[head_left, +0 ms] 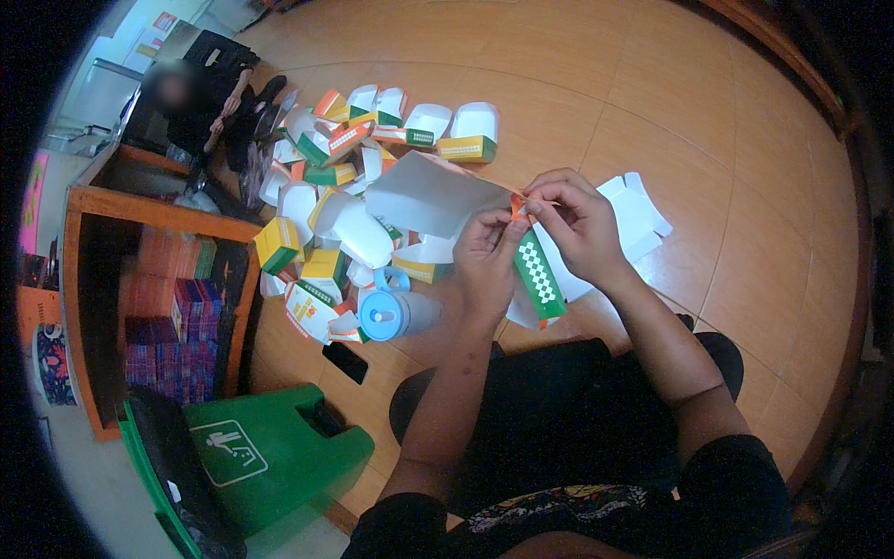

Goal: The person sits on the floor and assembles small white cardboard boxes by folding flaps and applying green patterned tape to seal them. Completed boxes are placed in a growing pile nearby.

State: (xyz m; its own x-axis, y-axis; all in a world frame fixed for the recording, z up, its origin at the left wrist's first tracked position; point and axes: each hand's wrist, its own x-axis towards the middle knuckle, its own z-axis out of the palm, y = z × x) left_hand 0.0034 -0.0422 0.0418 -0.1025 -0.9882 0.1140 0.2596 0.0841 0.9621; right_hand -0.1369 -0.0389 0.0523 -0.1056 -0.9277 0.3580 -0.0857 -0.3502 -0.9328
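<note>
Carton (537, 270) up off the floor (745, 279), held in front of the lap, its white panel reaching out left over the heap and its green, diamond-patterned strip slanting down toward the wearer's knees. And look at the grip: left hand (489, 244) pinching the orange end between thumb and curled fingers, right hand (579, 224) meeting it there, thumb and fingertips pressed together on the same orange flap!

Now the floor itself, glossy tan tiles with thin joints, light glaring off it just right of the hands. White sheets (638, 216) lie flat there, notched at the corners. Over toward the floor's left edge, a jumble of cartons (358, 233), white inside, green, yellow and orange outside. At the heap's near corner stands a pale blue tumbler (396, 315), a dark phone (345, 363) lying just beside it.

Along that left edge, a wooden shelf unit (168, 200), stacked packets (168, 354) inside, and nearer, a green bin (289, 443) with a white symbol. Beyond the shelf, another person (196, 116) in dark clothes; papers (149, 39) up on the wall. Far right corner, a dark wooden beam (792, 65) borders the tiles.
</note>
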